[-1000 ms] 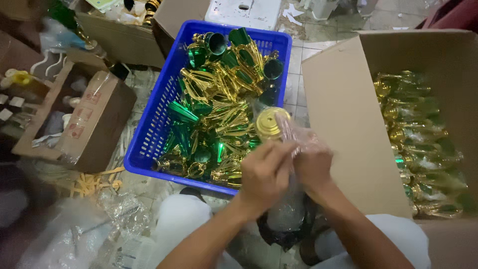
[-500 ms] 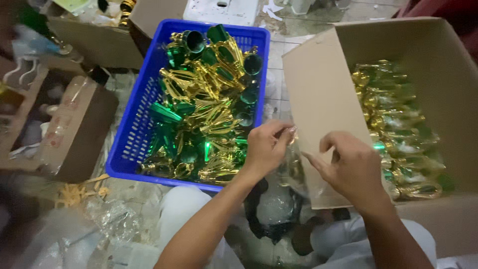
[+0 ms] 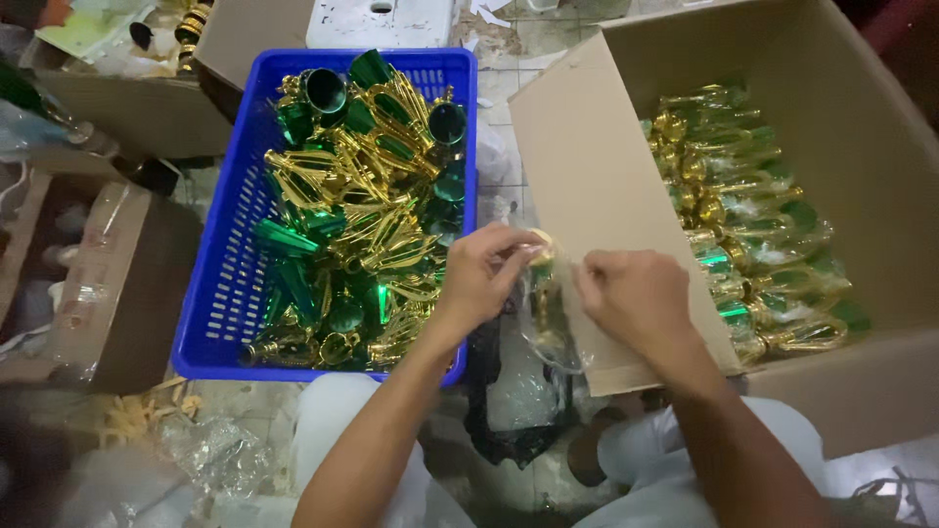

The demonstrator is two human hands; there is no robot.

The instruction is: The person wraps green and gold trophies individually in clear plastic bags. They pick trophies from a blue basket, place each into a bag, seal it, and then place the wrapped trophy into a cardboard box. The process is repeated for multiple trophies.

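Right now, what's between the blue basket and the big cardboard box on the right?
In the head view, the left hand and right hand hold a gold piece in a clear plastic bag between the blue basket and cardboard box, above tiled floor.

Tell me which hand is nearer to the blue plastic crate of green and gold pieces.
Left. The left hand sits at the blue plastic crate's right edge; the right hand is farther right, before the cardboard box flap.
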